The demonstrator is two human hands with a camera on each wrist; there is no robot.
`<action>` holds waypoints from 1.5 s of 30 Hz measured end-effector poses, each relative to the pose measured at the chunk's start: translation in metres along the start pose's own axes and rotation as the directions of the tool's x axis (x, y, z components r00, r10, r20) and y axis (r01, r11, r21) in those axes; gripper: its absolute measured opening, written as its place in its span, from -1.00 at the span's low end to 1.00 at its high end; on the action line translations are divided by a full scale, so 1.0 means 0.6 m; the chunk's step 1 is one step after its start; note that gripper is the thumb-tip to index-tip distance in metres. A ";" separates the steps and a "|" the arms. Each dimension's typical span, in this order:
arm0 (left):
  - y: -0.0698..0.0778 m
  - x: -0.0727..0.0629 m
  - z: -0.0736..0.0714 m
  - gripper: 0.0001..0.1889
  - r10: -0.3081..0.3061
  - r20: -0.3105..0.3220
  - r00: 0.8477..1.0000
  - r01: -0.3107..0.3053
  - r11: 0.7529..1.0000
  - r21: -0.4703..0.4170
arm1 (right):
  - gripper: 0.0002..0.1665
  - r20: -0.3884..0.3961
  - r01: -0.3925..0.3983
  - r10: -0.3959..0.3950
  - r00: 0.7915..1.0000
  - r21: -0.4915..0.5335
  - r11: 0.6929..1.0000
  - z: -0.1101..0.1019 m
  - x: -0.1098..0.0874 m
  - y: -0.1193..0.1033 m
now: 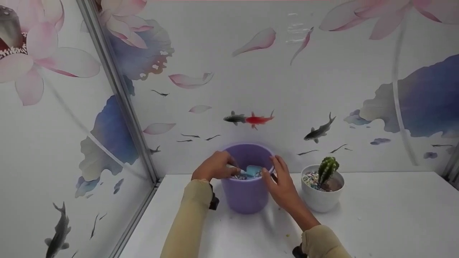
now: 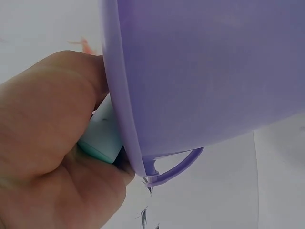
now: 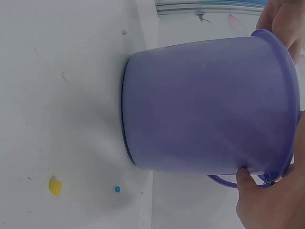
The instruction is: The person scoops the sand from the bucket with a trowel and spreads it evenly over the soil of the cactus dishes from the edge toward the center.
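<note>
A purple bucket (image 1: pixel 245 197) stands on the white table close to the back wall, with small multicoloured pebbles (image 1: pixel 238 177) inside. Over its left rim reaches my left hand (image 1: pixel 214 165), which grips the handle of a small light-blue shovel (image 1: pixel 254 170). The shovel blade lies among the pebbles. In the left wrist view the pale handle end (image 2: pixel 102 133) shows between palm and fingers, beside the bucket rim. My right hand (image 1: pixel 285 186) holds the bucket by its right rim, thumb towards the front. The right wrist view shows a digit pressed on the outer wall near the bucket's handle loop (image 3: pixel 223 181).
Right of the bucket is a white pot (image 1: pixel 321 200) with a green cactus (image 1: pixel 328 169) and coloured pebbles. A yellow bit (image 3: pixel 55 186) and a blue bit (image 3: pixel 117 189) lie on the table. Printed wall panels (image 1: pixel 200 150) stand behind and to the left.
</note>
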State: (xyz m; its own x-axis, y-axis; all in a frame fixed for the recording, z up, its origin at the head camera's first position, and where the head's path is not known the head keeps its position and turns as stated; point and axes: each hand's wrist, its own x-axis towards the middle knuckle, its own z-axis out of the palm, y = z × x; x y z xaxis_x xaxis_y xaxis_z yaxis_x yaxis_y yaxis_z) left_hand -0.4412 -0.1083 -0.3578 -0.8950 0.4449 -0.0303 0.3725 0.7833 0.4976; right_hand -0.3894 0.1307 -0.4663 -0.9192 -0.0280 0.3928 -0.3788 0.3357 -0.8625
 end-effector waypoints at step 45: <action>-0.006 -0.035 -0.020 -0.75 0.041 -0.106 0.994 -0.044 0.999 -0.021 | -0.07 0.044 0.003 -0.003 0.999 -0.006 1.000 -0.012 -0.003 -0.001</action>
State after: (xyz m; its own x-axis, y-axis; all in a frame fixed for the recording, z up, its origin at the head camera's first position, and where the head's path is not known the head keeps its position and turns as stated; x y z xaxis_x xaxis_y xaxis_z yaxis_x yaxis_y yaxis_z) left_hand -0.4270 -0.1258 -0.3484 -0.8997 0.4287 0.0820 0.4063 0.7540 0.5162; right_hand -0.3869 0.1371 -0.4640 -0.9220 -0.0703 0.3808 -0.3810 0.3408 -0.8595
